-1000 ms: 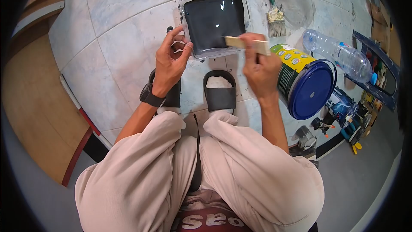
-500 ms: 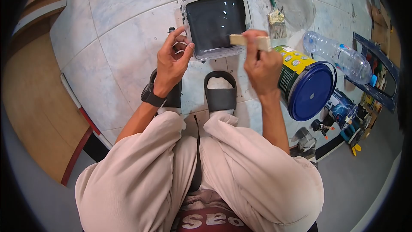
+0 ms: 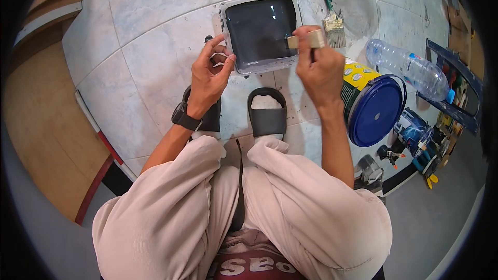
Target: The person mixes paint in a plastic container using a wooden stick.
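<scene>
A clear plastic tray (image 3: 298, 5) filled with glossy black paint (image 3: 259, 28) rests on the tiled floor. My left hand (image 3: 210, 70), wearing a dark watch, pinches the tray's left edge between thumb and fingers. Gripped in my right hand (image 3: 321, 72) is a pale wooden piece (image 3: 315, 39) with a flat light end pointing left, just over the tray's right side. Whether its tip touches the paint I cannot tell. Close to that hand, a paint bucket (image 3: 377, 116) with a blue lid lies on its side.
A green-handled paintbrush (image 3: 333, 23) with stained bristles lies beyond my right hand. Further right are a clear plastic bottle (image 3: 410, 67), a dark blue frame (image 3: 454, 106) and several tools. A wooden panel (image 3: 41, 124) stands at left. My sandalled feet are just below the tray.
My right hand has moved slightly right and up with the wooden piece, whose tip is now nearer the tray's right edge. My left hand stays at the tray.
</scene>
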Motion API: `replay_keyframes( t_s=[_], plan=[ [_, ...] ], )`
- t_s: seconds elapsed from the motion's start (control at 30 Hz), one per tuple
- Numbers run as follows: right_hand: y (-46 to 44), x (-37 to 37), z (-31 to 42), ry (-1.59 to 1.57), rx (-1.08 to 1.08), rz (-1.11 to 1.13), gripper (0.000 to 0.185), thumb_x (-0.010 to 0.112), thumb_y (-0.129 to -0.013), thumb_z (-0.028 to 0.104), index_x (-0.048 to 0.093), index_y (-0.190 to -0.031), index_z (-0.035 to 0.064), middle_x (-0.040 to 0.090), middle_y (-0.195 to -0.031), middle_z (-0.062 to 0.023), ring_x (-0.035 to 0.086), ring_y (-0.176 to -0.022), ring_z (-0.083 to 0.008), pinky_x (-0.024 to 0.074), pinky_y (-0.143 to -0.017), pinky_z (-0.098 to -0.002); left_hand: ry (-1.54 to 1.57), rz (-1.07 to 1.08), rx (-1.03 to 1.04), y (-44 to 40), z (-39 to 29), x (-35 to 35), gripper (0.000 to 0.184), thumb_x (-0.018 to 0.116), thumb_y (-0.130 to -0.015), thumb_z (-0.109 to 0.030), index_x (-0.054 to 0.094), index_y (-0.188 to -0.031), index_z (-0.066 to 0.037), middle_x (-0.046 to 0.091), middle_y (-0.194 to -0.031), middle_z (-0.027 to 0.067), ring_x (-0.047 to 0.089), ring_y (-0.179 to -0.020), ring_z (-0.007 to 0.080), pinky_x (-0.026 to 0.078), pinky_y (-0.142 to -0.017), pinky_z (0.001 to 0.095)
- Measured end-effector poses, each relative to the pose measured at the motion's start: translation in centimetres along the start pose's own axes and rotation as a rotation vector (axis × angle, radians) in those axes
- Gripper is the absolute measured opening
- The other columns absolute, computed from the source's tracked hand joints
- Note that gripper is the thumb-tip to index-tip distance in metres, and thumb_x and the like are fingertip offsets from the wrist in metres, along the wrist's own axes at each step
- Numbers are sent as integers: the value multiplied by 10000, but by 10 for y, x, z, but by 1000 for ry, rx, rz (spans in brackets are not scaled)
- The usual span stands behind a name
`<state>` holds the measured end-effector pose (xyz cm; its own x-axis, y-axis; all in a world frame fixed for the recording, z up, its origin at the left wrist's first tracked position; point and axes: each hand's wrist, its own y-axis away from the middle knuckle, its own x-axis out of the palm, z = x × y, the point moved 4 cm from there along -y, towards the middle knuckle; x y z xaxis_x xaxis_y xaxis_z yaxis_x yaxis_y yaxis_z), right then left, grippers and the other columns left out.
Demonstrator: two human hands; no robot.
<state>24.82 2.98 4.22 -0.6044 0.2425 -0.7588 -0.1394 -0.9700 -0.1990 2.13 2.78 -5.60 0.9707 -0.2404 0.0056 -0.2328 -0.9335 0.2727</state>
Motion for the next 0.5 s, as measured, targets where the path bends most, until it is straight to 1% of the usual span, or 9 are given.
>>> replay_keyframes(
  t_s=[0.03,0.07,0.17,0.3,0.33,0.37,0.43,0.47,0.5],
  plan=[
    [3,6,8,11,-7,44,134,617,-1020,188,639,-949,77,633,-623,-117,637,-517,-303,468,-475,-394,-8,-7,1,0,0,0,487,656,-970,14,499,-1431,19,610,-1047,41,636,-867,95,556,-752,241],
    [1,11,16,-11,-70,3,129,623,-1013,187,625,-935,84,616,-602,-112,621,-505,-323,454,-460,-403,-17,-13,2,1,0,0,485,655,-971,14,499,-1430,21,610,-1046,41,636,-865,93,555,-747,239],
    [-14,13,17,59,-47,77,135,622,-1014,199,628,-942,85,606,-587,-124,630,-523,-331,451,-457,-401,-6,-7,-13,1,-2,0,483,656,-972,10,499,-1428,23,608,-1045,38,633,-868,90,553,-738,231],
    [-36,21,3,-145,0,90,190,599,-1025,207,681,-935,61,594,-583,-171,650,-571,-348,478,-506,-401,0,-8,2,1,-1,1,485,660,-973,5,499,-1429,20,606,-1046,35,631,-874,86,553,-733,228],
    [-36,25,-2,-220,43,102,226,594,-1039,223,717,-970,46,599,-572,-119,638,-517,-255,464,-506,-350,-9,-3,8,1,0,1,485,662,-972,3,499,-1430,20,605,-1046,35,631,-875,85,553,-734,227],
    [-36,28,-5,-222,39,101,226,594,-1039,223,717,-970,46,599,-572,-119,638,-517,-255,464,-506,-350,-20,-1,12,0,0,0,486,664,-972,1,500,-1430,19,604,-1046,34,631,-876,84,554,-734,226],
    [-32,33,-18,-533,258,37,246,599,-1051,243,732,-1015,40,594,-596,-37,576,-528,-114,427,-506,-286,-15,-3,7,1,1,-1,487,664,-972,2,500,-1430,20,603,-1047,34,631,-877,85,554,-738,226],
    [-28,37,-29,-621,334,-5,260,595,-1060,253,734,-1019,37,572,-634,15,504,-583,-41,396,-514,-250,-4,-3,2,1,1,0,487,664,-972,2,501,-1431,20,602,-1048,34,630,-877,85,554,-742,227],
    [-24,36,-36,-622,333,-2,260,595,-1060,253,734,-1019,37,572,-634,15,504,-583,-41,396,-514,-250,-4,-5,1,2,1,0,487,664,-972,2,501,-1431,20,602,-1048,34,630,-877,85,554,-742,227]
  ],
)
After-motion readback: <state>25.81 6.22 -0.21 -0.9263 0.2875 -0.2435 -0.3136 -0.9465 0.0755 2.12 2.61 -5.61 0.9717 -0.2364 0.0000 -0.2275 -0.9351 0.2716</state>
